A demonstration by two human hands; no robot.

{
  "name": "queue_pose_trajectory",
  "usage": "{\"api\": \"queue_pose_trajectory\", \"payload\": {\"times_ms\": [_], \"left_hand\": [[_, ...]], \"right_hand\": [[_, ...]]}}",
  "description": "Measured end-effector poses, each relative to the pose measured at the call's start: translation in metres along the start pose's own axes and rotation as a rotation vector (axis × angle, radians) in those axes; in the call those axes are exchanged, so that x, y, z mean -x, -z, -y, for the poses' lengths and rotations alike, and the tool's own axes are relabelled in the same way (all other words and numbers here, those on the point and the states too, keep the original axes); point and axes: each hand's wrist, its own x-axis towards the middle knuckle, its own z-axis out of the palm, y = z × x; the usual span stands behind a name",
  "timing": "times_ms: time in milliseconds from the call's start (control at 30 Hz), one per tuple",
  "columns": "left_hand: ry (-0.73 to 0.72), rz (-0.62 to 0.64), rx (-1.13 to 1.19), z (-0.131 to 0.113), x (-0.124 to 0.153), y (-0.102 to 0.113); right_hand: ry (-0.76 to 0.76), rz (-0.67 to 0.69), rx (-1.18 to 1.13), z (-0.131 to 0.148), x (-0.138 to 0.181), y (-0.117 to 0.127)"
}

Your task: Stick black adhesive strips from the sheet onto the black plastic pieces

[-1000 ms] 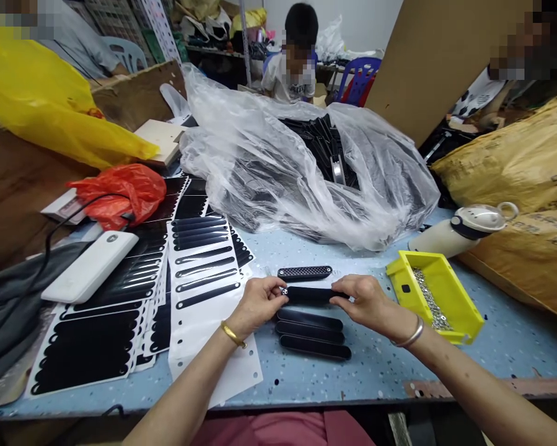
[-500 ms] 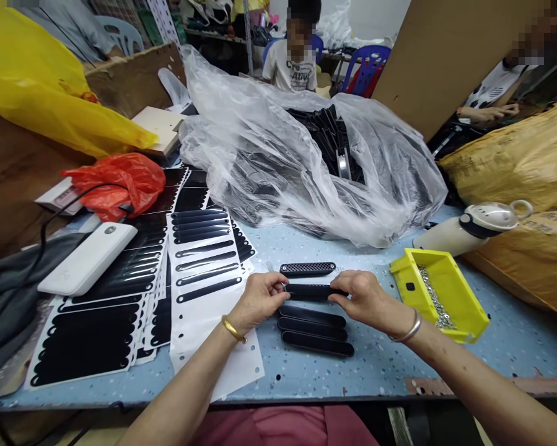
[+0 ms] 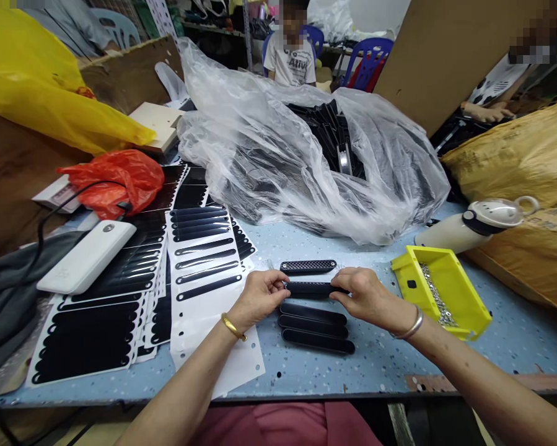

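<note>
Between my two hands is a long black plastic strip with rounded ends (image 3: 310, 290). My left hand (image 3: 264, 294) pinches its left end, and my right hand (image 3: 362, 293) grips the right end with thumb and fingers. Just beyond it lies a similar black piece with a lattice face (image 3: 308, 266) and a small metal dot near each end. On the near side, several smooth-topped black strips (image 3: 313, 328) lie side by side. Left of my left hand is a white backing sheet (image 3: 213, 316) carrying black rounded stickers (image 3: 208, 288), with bare backing at its near end.
A yellow bin (image 3: 464, 297) of small metal parts stands right, by a bottle (image 3: 468, 229). Behind, a clear plastic bag (image 3: 259, 155) holds black pieces. Left are more sticker sheets (image 3: 87, 341), a white power bank (image 3: 87, 257) and a red bag (image 3: 115, 179). Other people sit beyond.
Both hands stay almost in place on the black strip, whose lattice edge shows slightly more now. The camera view has shifted a little.
</note>
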Motion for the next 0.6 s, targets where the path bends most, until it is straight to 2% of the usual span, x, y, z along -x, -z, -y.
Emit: {"api": "queue_pose_trajectory", "payload": {"times_ms": [433, 600], "left_hand": [[0.017, -0.008, 0.029, -0.0035, -0.0004, 0.0002], [0.058, 0.032, 0.074, -0.0064, -0.0001, 0.0021]], "right_hand": [[0.011, -0.003, 0.034, 0.0013, -0.0015, 0.0014], [0.002, 0.003, 0.038, 0.0008, -0.0022, -0.0002]]}}
